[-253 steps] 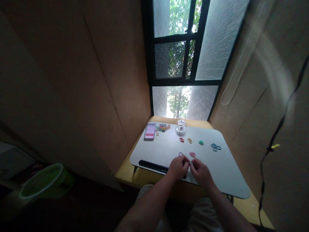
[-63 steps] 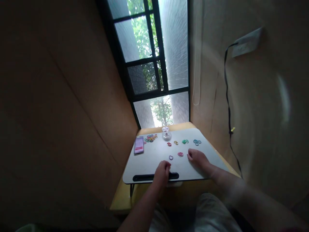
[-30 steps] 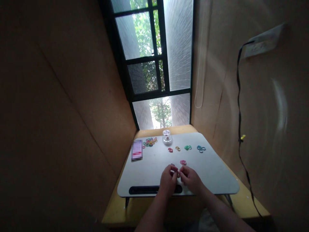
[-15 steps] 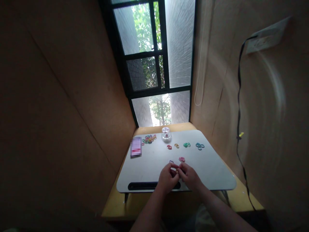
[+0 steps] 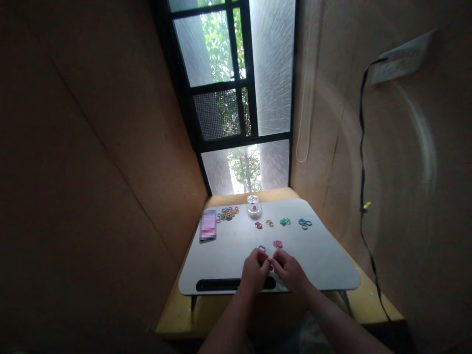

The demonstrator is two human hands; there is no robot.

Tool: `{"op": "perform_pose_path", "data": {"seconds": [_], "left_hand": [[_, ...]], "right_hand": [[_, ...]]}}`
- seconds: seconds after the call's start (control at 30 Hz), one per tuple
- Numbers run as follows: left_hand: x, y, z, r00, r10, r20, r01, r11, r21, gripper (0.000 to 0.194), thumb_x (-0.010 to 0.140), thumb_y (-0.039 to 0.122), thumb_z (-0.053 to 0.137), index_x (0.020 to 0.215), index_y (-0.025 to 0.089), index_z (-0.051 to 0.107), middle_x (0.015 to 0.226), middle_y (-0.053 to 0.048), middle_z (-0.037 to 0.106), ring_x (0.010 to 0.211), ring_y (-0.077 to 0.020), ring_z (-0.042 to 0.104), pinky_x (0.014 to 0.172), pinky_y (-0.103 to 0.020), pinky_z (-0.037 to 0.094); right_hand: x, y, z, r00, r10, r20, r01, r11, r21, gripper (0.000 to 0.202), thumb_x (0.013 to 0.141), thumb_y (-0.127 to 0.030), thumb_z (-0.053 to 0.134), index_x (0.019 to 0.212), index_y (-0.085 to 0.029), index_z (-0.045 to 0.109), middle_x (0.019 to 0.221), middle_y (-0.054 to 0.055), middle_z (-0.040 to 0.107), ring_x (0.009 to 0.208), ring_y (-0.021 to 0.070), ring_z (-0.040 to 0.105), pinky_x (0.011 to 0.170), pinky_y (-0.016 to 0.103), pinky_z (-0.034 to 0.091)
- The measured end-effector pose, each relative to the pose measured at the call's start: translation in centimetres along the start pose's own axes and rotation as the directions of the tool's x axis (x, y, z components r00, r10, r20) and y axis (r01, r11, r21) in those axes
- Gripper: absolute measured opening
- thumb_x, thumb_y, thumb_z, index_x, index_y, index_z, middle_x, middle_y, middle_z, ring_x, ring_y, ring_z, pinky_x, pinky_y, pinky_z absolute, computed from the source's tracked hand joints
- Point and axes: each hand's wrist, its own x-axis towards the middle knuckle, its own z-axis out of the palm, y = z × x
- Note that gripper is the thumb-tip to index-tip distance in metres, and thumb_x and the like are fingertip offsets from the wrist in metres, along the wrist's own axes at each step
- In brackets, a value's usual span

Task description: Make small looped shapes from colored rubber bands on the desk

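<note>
My left hand [image 5: 255, 269] and my right hand [image 5: 288, 268] meet over the near part of a white lap table [image 5: 221, 255], fingers pinched together. Between their fingertips is a small yellow-orange band [image 5: 268, 259], mostly hidden; a bit of red shows just below it. Right beyond my left fingers lies a purple band [image 5: 261, 247]. A clump of pink bands [image 5: 278, 244] rests beyond my right hand. Farther back, small groups of red bands [image 5: 258, 225], yellow bands [image 5: 270, 223], green bands [image 5: 285, 222] and blue bands [image 5: 305, 223] form a row.
A mixed pile of coloured bands [image 5: 228, 213] lies at the back left beside a phone-like flat object [image 5: 208, 225], blurred out. A clear round container [image 5: 253, 207] stands at the back. A dark slot [image 5: 217, 284] runs along the near edge. A black cord [image 5: 362, 172] hangs at right.
My fingertips have shifted slightly, and the yellow-orange band between them shows a little more. More of the purple band is visible. The groups on the table have stayed put.
</note>
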Motion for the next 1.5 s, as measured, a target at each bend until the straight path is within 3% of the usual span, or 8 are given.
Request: {"op": "perform_pose_path", "data": {"seconds": [0.17,0.57,0.93,1.3,1.4,1.5], "left_hand": [[0.1,0.2,0.0,0.999,0.019,-0.028,-0.017,0.998,0.060,0.005,0.079,0.022,0.058,0.080,0.018,0.055,0.065,0.002,0.062,0.059,-0.0126,0.057,0.057,-0.023,0.041],[-0.2,0.1,0.0,0.999,0.037,0.004,-0.037,0.999,0.014,0.015,0.083,0.032,0.059,0.085,0.017,0.061,0.066,0.001,0.063,0.059,-0.0124,0.057,0.057,-0.023,0.042],[-0.6,0.5,0.0,0.998,-0.003,0.062,0.012,0.988,-0.154,0.018,0.086,0.031,0.053,0.085,0.016,0.063,0.068,-0.001,0.066,0.062,-0.0145,0.064,0.057,-0.023,0.048],[-0.6,-0.1,0.1,0.998,0.053,0.036,-0.054,0.998,0.018,0.018,0.086,0.033,0.056,0.082,0.017,0.062,0.069,-0.001,0.066,0.064,-0.0142,0.063,0.061,-0.023,0.046],[-0.6,0.1,0.1,0.998,0.054,0.031,-0.055,0.998,0.024,0.018,0.086,0.033,0.057,0.081,0.017,0.062,0.069,-0.001,0.065,0.063,-0.0138,0.062,0.060,-0.022,0.045],[-0.7,0.3,0.0,0.998,0.060,0.027,-0.061,0.997,0.046,0.018,0.086,0.033,0.056,0.081,0.017,0.062,0.068,0.000,0.065,0.063,-0.0133,0.061,0.060,-0.022,0.044]], "right_hand": [[-0.1,-0.5,-0.2,1.000,-0.025,0.001,0.025,1.000,-0.011,0.017,0.089,-0.033,0.050,0.076,-0.021,0.049,0.064,-0.003,0.054,0.058,0.0133,0.048,0.056,0.025,0.035],[-0.3,-1.1,-0.3,1.000,0.003,0.003,-0.002,0.999,-0.042,0.016,0.089,-0.028,0.046,0.075,-0.020,0.052,0.065,-0.003,0.056,0.061,0.0141,0.052,0.059,0.025,0.037],[-0.4,-0.7,-0.2,0.999,-0.010,-0.040,0.009,1.000,-0.028,0.018,0.089,-0.029,0.046,0.073,-0.021,0.050,0.064,-0.002,0.057,0.059,0.0142,0.053,0.057,0.025,0.038],[-0.4,-0.5,0.0,0.997,-0.006,-0.072,0.005,1.000,-0.014,0.018,0.087,-0.030,0.048,0.072,-0.021,0.051,0.063,-0.002,0.056,0.059,0.0141,0.053,0.058,0.025,0.041],[-0.4,-0.3,0.0,0.998,0.000,-0.062,0.002,0.999,0.035,0.014,0.086,-0.029,0.049,0.082,-0.019,0.059,0.070,0.000,0.064,0.062,0.0147,0.057,0.060,0.025,0.044],[-0.4,-0.1,0.0,1.000,0.006,-0.029,-0.004,0.996,0.088,0.024,0.085,-0.027,0.048,0.101,-0.018,0.063,0.082,0.004,0.070,0.066,0.0160,0.062,0.063,0.025,0.048]]}}
